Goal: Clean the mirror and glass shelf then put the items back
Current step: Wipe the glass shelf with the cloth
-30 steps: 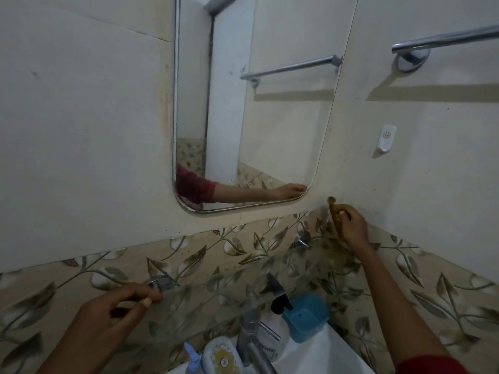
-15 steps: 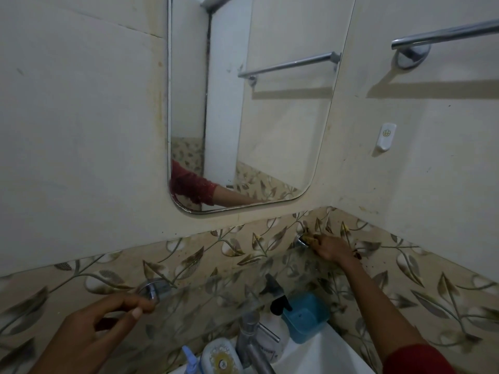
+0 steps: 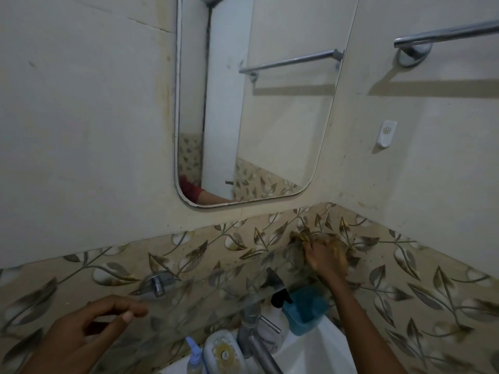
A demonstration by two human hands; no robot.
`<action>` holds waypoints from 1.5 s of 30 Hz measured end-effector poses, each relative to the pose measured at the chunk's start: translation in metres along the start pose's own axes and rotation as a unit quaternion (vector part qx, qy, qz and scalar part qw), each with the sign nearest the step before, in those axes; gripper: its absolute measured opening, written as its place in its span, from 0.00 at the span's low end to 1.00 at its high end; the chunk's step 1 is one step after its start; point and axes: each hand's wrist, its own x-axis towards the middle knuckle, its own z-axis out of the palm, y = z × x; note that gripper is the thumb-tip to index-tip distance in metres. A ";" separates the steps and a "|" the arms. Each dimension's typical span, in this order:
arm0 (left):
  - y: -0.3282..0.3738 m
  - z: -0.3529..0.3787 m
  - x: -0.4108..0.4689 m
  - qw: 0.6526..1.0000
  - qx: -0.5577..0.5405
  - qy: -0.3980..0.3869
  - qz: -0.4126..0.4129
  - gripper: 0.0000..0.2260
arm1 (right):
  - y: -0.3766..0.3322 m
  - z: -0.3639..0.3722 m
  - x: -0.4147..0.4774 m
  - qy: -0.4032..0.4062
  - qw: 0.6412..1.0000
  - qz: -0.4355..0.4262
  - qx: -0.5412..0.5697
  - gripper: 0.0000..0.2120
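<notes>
Your left hand (image 3: pixel 81 336) sits low at the left w/ fingers loosely curled and apart, thumb and index tips near the front edge of the glass shelf (image 3: pixel 205 300); can't tell if they actually touch it, and they hold nothing. Just beyond it is the shelf's chrome bracket (image 3: pixel 156 284) on the leaf-pattern tile. The mirror (image 3: pixel 256 103) hangs above centre, reflecting a red sleeve. Below the shelf: a pump bottle (image 3: pixel 195 357), a white bottle (image 3: pixel 224 352), the tap (image 3: pixel 253 333), a black-trigger spray bottle (image 3: pixel 276 300) and a blue tub (image 3: pixel 305 309) at the sink. Your right hand (image 3: pixel 324 257) is closed on a brownish cloth (image 3: pixel 302 236), pressed at the shelf's right end by the corner.
</notes>
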 end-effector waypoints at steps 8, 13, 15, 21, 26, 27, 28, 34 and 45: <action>0.012 0.007 -0.003 1.000 -0.011 0.015 0.017 0.11 | -0.024 0.011 -0.009 -0.060 0.998 -0.026 -0.015 0.20; 0.017 0.013 0.003 1.000 -0.004 -0.012 0.015 0.13 | -0.034 0.006 -0.020 -0.111 0.991 -0.076 -0.001 0.20; 0.021 0.016 0.003 1.000 0.007 -0.013 0.022 0.17 | -0.040 0.004 -0.025 -0.117 0.990 -0.083 0.008 0.20; 0.026 0.019 -0.001 0.998 -0.019 -0.011 0.051 0.11 | -0.058 0.005 -0.043 -0.120 0.986 -0.113 0.016 0.20; 0.022 0.016 -0.005 0.999 -0.008 0.001 0.054 0.13 | -0.070 0.010 -0.059 -0.109 0.986 -0.125 0.029 0.20; 0.021 0.014 -0.006 0.999 -0.003 0.002 0.049 0.15 | -0.073 0.010 -0.062 -0.109 0.985 -0.127 0.030 0.20; 0.020 0.013 -0.007 0.999 0.002 0.002 0.047 0.15 | -0.077 0.011 -0.066 -0.112 0.984 -0.132 0.032 0.20; 0.013 0.007 -0.011 0.998 0.016 -0.001 0.055 0.16 | -0.095 0.014 -0.083 -0.117 0.980 -0.160 0.022 0.20; 0.008 -0.002 -0.018 0.998 0.014 0.011 0.058 0.15 | -0.127 0.026 -0.116 -0.116 0.972 -0.203 0.034 0.18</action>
